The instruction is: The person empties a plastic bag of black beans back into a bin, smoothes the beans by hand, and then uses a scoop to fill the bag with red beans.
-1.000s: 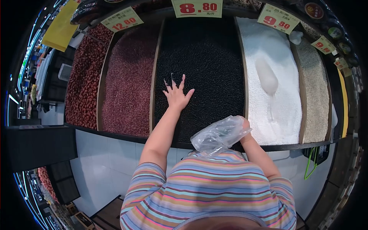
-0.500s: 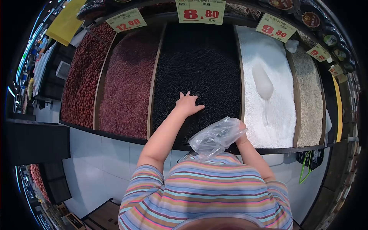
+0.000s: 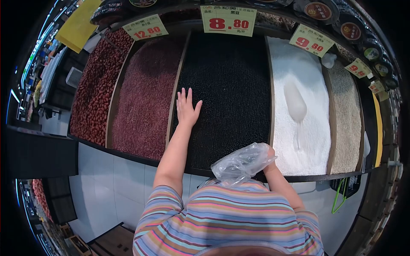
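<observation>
My left hand (image 3: pixel 187 109) lies palm down at the left side of the black beans (image 3: pixel 230 94), near the wooden divider (image 3: pixel 181 68), with its fingers stretched out and nothing held. My right hand (image 3: pixel 270 158) is closed on a clear plastic bag (image 3: pixel 241 162) at the front edge of the bins, and the bag partly covers its fingers. Right of the black beans, a clear scoop (image 3: pixel 295 102) rests on the white grains (image 3: pixel 314 141).
Small dark red beans (image 3: pixel 145 98) and larger red ones (image 3: pixel 96 94) fill the bins on the left. Beige grains (image 3: pixel 347 123) lie on the right. Price signs (image 3: pixel 228 21) stand along the back. A green-handled basket (image 3: pixel 346 185) is below the right front edge.
My left hand first drew back toward me over the black beans, then moved left and forward to the divider, its fingers straighter. My right hand still holds the bag.
</observation>
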